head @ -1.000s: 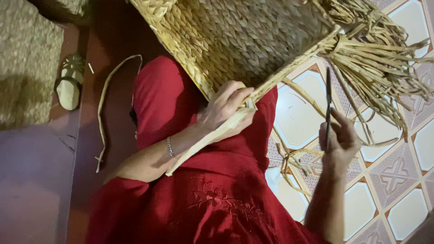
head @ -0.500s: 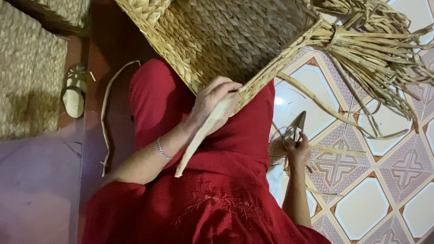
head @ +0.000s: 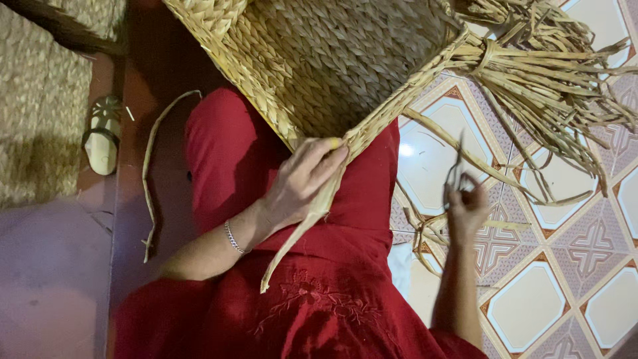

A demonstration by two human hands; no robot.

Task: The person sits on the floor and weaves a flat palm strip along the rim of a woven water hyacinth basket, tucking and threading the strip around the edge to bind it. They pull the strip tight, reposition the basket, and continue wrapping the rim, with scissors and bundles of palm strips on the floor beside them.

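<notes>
Basket [head: 332, 66] body woven, rim strands [head: 551, 86] loose and untrimmed beside it; left hand [head: 302, 183] gripping its edge strand [head: 306, 226], right hand [head: 465, 206] closed on scissors [head: 455, 169].

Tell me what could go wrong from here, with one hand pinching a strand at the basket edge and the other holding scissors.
1. The right hand holds scissors close to a long loose strand; a snip could cut the wrong one.
2. The left hand pins a flat strand against the woven basket rim; if the grip eases, the edge weave may loosen.
3. The basket rests tilted on the lap and could slide.
</notes>
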